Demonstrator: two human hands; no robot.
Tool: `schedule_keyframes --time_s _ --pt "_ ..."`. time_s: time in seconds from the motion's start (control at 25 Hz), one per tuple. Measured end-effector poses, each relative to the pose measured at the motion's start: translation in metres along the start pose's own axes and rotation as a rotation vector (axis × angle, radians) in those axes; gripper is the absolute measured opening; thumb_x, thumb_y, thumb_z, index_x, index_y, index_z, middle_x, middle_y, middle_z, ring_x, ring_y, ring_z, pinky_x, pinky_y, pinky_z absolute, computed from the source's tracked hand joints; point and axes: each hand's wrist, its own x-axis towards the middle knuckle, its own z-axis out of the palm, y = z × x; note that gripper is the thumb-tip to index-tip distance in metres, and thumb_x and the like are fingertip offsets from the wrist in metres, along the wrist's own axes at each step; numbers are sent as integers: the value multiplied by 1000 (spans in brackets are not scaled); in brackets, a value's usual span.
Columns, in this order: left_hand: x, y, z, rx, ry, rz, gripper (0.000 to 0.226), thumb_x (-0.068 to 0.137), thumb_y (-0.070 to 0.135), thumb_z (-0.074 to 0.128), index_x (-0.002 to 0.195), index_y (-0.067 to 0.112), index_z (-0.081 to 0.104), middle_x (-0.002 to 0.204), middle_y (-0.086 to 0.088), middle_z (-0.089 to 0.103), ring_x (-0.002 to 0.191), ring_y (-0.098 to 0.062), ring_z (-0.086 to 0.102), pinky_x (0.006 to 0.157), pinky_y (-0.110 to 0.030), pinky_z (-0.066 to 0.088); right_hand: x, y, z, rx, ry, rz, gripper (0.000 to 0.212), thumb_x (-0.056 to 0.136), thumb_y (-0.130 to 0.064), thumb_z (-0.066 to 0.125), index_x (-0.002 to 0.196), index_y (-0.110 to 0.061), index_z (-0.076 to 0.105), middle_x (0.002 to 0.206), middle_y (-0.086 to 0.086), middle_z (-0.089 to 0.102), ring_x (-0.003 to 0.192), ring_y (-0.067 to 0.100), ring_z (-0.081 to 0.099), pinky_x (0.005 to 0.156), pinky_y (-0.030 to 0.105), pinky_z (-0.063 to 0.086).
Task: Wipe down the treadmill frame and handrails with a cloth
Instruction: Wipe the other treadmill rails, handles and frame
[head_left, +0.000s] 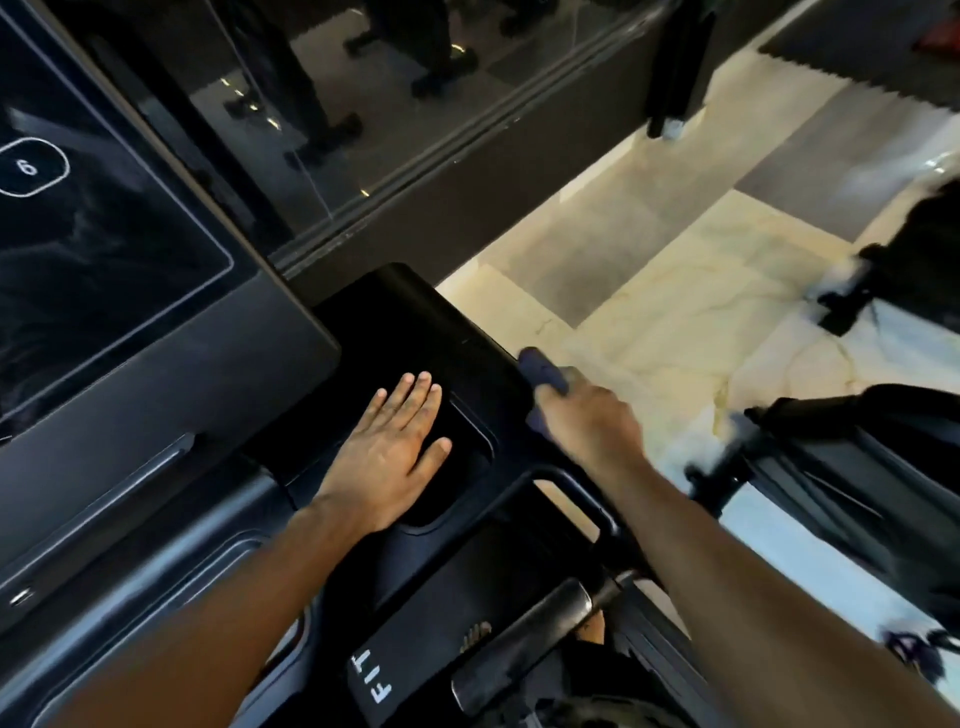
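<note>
The left hand (392, 441) lies flat, fingers straight, on the black plastic treadmill console (415, 332); the right hand (587, 421) grips a dark blue cloth (543, 371) at the console's right edge.

The one camera sits on the person's head and looks forward and steeply down onto the right side of the treadmill console (415, 322). It is near enough that both forearms come in from the bottom edge and the left hand (387, 447) and right hand (587, 421) land about mid-picture. The wide lens spreads the view, so the dark screen (104, 218) fills the upper left, a glass wall (363, 104) runs across the top, the pale floor (675, 312) falls away on the right, and a handrail (524, 639) lies close under the camera at the bottom.
</note>
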Motion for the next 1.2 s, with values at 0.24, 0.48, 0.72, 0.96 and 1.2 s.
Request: schedule_keyframes --time_s 0.24,0.48,0.72,0.96,1.2 --pt "-1 -6 0 -46 32 73 78 89 58 1 155 17 4 161 4 -4 147 -5 -13 120 -27 -9 -73 -13 37 -251 251 -246 61 86 -61 40 142 -40 38 145 7 45 134 35 42 102 54 43" --pt "-28 -28 -7 -212 158 38 57 103 29 38 154 12 20 162 -4 17 150 -12 9 122 -30 6 -104 -22 38 -139 240 -386 60 83 -30 58 142 -34 49 146 1 49 135 29 46 106 45 45" --pt "-60 -60 -6 -370 212 -3 59 95 6 48 150 3 29 158 -12 27 148 -22 23 122 -32 15 -125 -98 59 218 224 -319 52 90 -19 56 139 -35 49 140 -1 52 125 29 52 97 41 47" --pt "-81 -66 0 -367 292 -58 63 97 3 41 154 6 14 161 -10 17 149 -18 14 114 -14 -2 -104 -150 89 157 -12 -18 64 94 -40 53 147 -14 30 145 17 45 130 40 46 106 47 39" --pt "-84 -66 3 -315 280 -16 66 95 4 45 154 5 16 161 -12 19 149 -21 16 120 -24 1 -82 -148 79 9 -464 -52 60 74 -21 72 125 4 52 96 15 58 83 24 56 50 20 36"
